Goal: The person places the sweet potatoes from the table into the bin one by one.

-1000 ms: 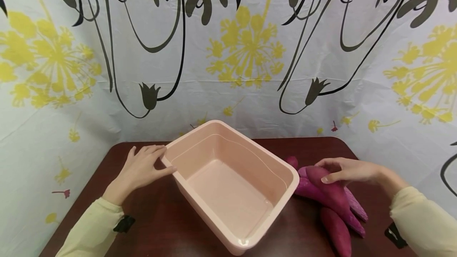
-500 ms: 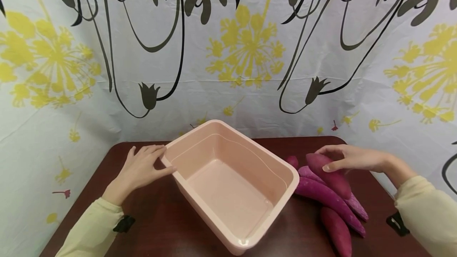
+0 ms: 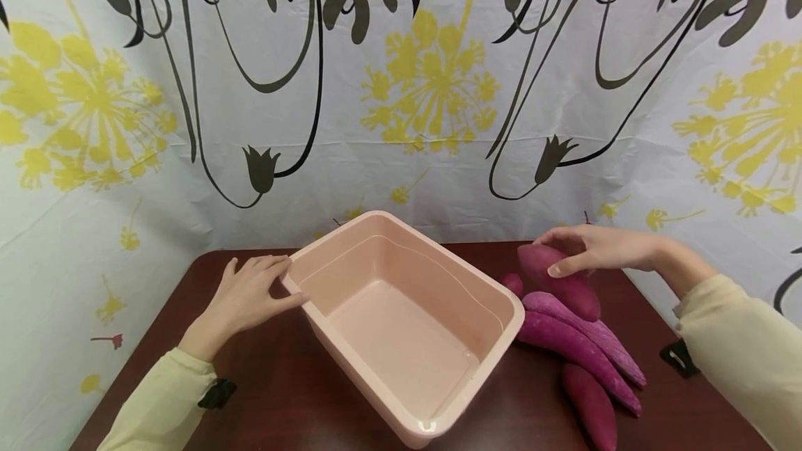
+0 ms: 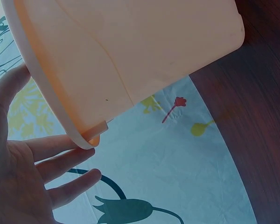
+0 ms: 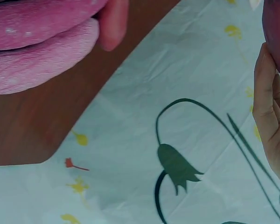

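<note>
held sweet potato (image 3: 576,295): raised, 2-to-3 o'clock from pink tub (image 3: 401,346) | right hand (image 3: 604,248): pinching it, thumb against fingers | two long sweet potatoes (image 3: 579,349): side by side, tub's 3 o'clock | left hand (image 3: 247,300): fingers spread, touching tub, 9-to-10 o'clock | table (image 3: 301,388): beneath

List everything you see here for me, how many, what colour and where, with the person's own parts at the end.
Basin: 1, pale pink, middle of the table
Held sweet potato: 1, reddish purple, off the table, beyond the long ones
Long sweet potatoes: 2, pinkish purple, side by side, right of the basin
Near sweet potato: 1, dark purple-red, nearest the person
Far sweet potato: 1, purple-red, partly hidden by the basin
Table: 1, dark reddish brown, underneath
Patterned cloth: white, yellow and dark flowers, behind
Sleeves: 2, cream, on both arms
Left hand: 1, touching the basin's rim
Right hand: 1, gripping the held sweet potato
</note>
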The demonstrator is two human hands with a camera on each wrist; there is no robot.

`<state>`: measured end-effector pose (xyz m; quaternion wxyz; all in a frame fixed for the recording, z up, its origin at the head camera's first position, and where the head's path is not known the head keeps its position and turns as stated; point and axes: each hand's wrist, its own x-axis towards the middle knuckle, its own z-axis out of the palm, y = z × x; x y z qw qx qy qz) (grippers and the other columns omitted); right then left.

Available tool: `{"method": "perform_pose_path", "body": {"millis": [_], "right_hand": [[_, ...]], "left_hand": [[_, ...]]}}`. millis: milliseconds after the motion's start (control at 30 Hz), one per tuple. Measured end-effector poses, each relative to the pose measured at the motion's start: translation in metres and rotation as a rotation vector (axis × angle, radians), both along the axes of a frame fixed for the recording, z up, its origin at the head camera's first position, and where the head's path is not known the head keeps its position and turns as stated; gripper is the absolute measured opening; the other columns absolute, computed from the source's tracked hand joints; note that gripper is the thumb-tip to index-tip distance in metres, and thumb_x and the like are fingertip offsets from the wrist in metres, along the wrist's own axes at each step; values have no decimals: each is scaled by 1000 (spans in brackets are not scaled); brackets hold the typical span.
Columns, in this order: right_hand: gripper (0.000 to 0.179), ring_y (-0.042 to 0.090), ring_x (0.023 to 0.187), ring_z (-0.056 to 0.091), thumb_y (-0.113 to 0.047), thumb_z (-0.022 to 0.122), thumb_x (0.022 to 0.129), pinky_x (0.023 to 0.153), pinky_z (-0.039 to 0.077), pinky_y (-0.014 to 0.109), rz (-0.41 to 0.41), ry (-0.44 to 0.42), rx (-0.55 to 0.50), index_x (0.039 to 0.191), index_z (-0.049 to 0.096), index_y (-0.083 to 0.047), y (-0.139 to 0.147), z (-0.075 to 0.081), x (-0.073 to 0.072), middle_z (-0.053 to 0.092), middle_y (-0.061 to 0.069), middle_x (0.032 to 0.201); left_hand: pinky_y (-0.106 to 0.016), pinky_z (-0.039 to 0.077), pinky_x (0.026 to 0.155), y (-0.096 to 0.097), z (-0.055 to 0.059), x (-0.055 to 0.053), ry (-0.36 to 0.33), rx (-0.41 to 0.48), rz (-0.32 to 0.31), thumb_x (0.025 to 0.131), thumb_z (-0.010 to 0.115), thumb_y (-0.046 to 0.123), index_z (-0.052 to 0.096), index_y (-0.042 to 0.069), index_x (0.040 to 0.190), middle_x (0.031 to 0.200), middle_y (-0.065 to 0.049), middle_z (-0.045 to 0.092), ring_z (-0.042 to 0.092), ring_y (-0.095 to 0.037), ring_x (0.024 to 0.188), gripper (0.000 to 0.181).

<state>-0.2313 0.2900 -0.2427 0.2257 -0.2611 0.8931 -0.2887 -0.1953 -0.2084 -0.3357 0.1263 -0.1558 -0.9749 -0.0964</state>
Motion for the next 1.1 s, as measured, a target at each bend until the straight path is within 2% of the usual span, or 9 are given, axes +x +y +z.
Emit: {"method": "perform_pose_path", "body": {"millis": [333,533,800,1100], "right_hand": [[48,24,97,49,-27,61,83,77,44,34,13,-42,30,124,43,-9,-28,19,-10,54,7,103],[51,22,98,48,-27,63,82,80,42,33,58,-47,27,123,44,-5,-48,26,-16,53,7,104],[53,22,95,50,-29,65,79,79,42,34,72,-91,47,123,44,-8,-78,33,-24,54,8,102],[55,20,94,50,-34,66,78,77,44,32,129,-62,96,123,45,-11,-109,38,-33,53,7,105]], "left_hand": [[-64,14,89,0,1,1,-2,3,4,72,55,63,52,1,121,120,-16,50,39,-34,112,79],[-64,14,89,0,2,1,-5,5,4,72,55,63,52,2,121,120,-16,50,39,-34,112,78],[-64,14,89,-1,1,2,-6,3,2,72,54,63,52,2,121,120,-16,50,40,-34,112,79],[-64,13,90,-1,2,1,-18,10,2,72,54,64,52,1,122,120,-16,49,39,-34,113,80]]}}
